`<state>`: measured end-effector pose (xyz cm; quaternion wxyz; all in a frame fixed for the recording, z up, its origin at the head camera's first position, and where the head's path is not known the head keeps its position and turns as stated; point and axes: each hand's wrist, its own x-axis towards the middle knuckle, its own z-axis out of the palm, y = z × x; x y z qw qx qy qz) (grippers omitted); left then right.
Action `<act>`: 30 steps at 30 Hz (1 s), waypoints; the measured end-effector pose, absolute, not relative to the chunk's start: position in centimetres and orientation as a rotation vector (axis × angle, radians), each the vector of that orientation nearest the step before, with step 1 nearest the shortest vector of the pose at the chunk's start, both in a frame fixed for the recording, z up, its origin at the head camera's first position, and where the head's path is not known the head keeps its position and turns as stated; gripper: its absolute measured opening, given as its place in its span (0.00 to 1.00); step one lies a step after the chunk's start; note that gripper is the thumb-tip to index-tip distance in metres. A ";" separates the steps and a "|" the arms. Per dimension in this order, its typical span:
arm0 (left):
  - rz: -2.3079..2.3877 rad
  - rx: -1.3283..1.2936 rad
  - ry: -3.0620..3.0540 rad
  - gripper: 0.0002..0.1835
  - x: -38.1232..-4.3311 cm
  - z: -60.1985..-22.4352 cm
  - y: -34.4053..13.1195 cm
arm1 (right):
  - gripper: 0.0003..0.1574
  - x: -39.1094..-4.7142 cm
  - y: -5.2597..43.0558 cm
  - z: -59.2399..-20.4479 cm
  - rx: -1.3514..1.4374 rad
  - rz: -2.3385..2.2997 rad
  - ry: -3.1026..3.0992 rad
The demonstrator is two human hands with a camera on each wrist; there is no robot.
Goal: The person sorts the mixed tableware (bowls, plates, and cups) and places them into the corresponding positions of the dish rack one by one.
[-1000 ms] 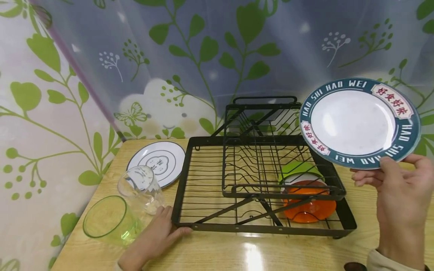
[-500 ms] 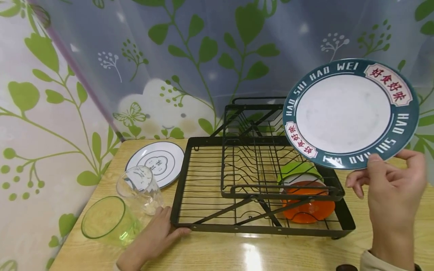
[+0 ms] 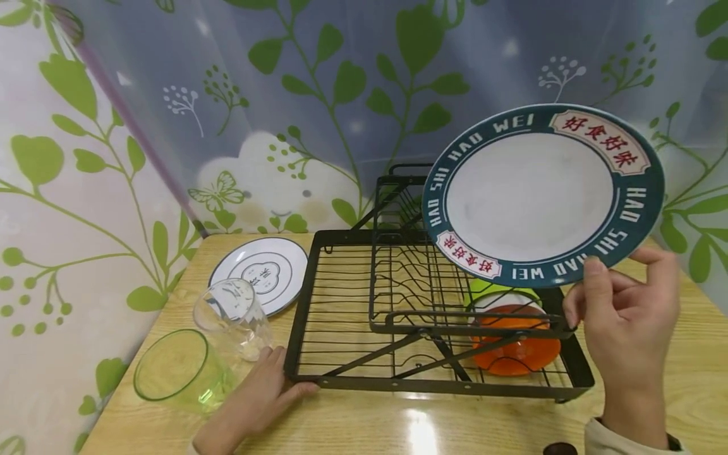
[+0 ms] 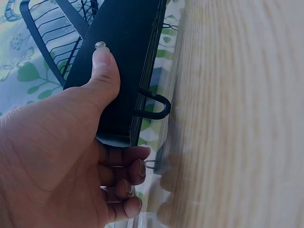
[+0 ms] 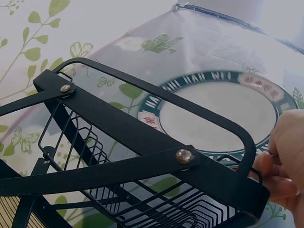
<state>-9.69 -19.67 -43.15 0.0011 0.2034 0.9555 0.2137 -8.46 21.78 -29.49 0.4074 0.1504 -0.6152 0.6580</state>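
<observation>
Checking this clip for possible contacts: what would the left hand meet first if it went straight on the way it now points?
The black dish rack, it seems: the left hand touches its near left corner, thumb against the front. Anything beyond that is hard to judge.

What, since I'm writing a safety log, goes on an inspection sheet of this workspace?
Surface: wood-grain table, glare in front.
Job's things: teal plate, held up; rack; bowls under its upper tier.
Clutter: white plate, clear glass, green glass left of the rack; dark object cut off at the head view's bottom edge.
Hands: left hand grips the rack's corner; right hand pinches the teal plate's rim.
Cables: nothing seen.
Surroundings: leaf-print covering behind.
</observation>
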 end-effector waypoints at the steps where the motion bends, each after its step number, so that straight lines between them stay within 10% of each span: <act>1: 0.670 0.637 2.997 0.33 -9.7 -43.1 -19.7 | 0.16 -8.5 21.7 -29.5 0.388 1.641 -1.561; 30: 0.699 0.686 2.996 0.28 -9.6 -43.2 -19.7 | 0.15 -7.7 21.9 -29.2 0.341 0.949 -1.983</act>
